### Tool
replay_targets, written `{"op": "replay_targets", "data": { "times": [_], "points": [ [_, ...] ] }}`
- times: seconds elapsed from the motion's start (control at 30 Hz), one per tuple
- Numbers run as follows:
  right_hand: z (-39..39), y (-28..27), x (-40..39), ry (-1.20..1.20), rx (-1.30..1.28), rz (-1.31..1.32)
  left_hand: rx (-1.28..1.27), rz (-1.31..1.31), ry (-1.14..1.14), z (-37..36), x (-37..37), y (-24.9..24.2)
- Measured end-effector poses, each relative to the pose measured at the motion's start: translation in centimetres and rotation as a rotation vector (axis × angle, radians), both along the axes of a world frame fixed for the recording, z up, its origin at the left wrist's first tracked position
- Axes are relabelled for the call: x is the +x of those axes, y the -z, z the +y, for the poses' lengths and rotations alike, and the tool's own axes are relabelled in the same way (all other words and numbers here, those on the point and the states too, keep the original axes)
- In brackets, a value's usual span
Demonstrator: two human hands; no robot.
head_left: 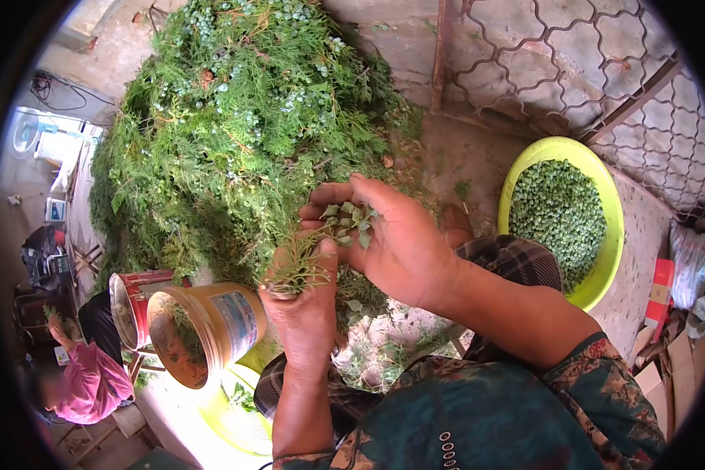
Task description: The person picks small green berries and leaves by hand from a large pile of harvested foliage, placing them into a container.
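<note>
My left hand (301, 317) is closed around a green cypress sprig (296, 265), its thumb pointing up. Just to its right, my right hand (403, 239) is cupped, with several small green seed cones (349, 222) lying in its palm and curled fingers. The two hands are close together in front of a large heap of cypress branches (251, 117), which bears bluish-green cones.
A yellow-green basin (615, 219) full of picked cones stands at the right. On the left are a tilted tan bucket (235, 313), a red bucket (145, 294) and a bright yellow-green basket (219, 419). A person in pink (94, 384) sits beyond them. Wire mesh (540, 55) stands behind.
</note>
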State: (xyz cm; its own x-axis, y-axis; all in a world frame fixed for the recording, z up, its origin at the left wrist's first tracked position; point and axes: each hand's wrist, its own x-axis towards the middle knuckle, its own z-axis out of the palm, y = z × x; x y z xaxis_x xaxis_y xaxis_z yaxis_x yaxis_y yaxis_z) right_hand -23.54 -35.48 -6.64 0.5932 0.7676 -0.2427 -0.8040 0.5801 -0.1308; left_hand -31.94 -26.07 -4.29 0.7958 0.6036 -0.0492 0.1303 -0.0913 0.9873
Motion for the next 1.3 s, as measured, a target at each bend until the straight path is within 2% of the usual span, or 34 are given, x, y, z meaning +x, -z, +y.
{"op": "replay_targets", "data": {
  "times": [0.1,0.17,0.2,0.27,0.3,0.37,0.4,0.47,0.5,0.57,0.6,0.67,0.73,0.8,0.83,0.87,0.9,0.97,1.0,1.07,1.2,1.3],
  "points": [
    [0.2,0.8,-0.2,-0.029,0.025,-0.012,-0.022,-0.011,-0.031,0.0,0.1,0.0],
    [0.7,1.5,-0.8,0.063,-0.297,-0.517,0.006,-0.08,-0.002,-0.3,0.1,0.4],
    [0.6,1.6,-0.8,0.063,-0.297,-0.516,0.034,-0.15,0.028,-0.5,0.2,0.6],
    [0.3,1.4,-0.9,0.082,-0.488,-0.758,0.009,-0.161,0.027,-0.7,0.2,0.9],
    [0.4,1.4,-1.0,0.081,-0.489,-0.757,-0.014,-0.175,0.026,-0.8,0.2,1.1],
    [0.6,1.4,-1.1,0.022,-0.395,-0.494,0.005,-0.162,0.065,-0.5,0.0,1.4],
    [0.7,1.3,-1.2,0.022,-0.395,-0.493,0.025,-0.151,0.104,-0.4,-0.1,1.6],
    [0.8,0.9,-1.3,0.057,-0.266,-0.292,0.093,-0.119,0.124,-0.3,-0.1,2.0],
    [0.7,0.8,-1.5,0.057,-0.266,-0.291,0.162,-0.088,0.143,-0.3,-0.2,2.1],
    [0.5,0.6,-1.9,0.134,-0.562,-0.749,0.217,-0.067,0.147,-0.1,-0.2,2.1],
    [0.6,0.7,-1.9,0.134,-0.562,-0.749,0.272,-0.048,0.149,-0.1,-0.2,2.1],
    [0.7,0.9,-1.8,0.046,-0.269,-0.315,0.273,-0.077,0.13,-0.2,0.0,2.0],
    [0.8,1.2,-1.5,0.045,-0.351,-0.388,0.275,-0.108,0.111,-0.3,0.2,1.6],
    [0.8,1.4,-1.3,0.042,-0.43,-0.463,0.176,0.014,0.029,-0.2,0.3,0.6],
    [0.7,1.4,-1.2,0.004,-0.278,-0.252,0.179,0.012,0.029,-0.2,0.3,0.6],
    [0.7,1.4,-1.1,-0.035,-0.124,-0.043,0.029,-0.045,-0.008,-0.1,0.3,0.7],
    [0.7,1.2,-1.1,-0.036,-0.121,-0.046,-0.121,-0.104,-0.045,0.0,0.3,0.7],
    [0.5,0.8,-1.3,0.014,-0.362,-0.394,-0.216,-0.106,-0.068,-0.1,0.4,0.4],
    [0.5,0.7,-1.3,0.013,-0.359,-0.396,-0.314,-0.106,-0.089,-0.1,0.5,0.2],
    [0.4,0.7,-1.2,-0.056,-0.27,-0.047,-0.32,-0.074,-0.119,0.2,0.4,0.4],
    [0.6,0.6,-1.4,-0.023,-0.207,-0.062,-0.385,-0.066,-0.161,0.5,0.3,0.4],
    [0.7,-0.4,-1.7,-0.002,-0.173,-0.184,-0.342,-0.034,-0.194,0.7,0.3,0.3]
  ]
}}
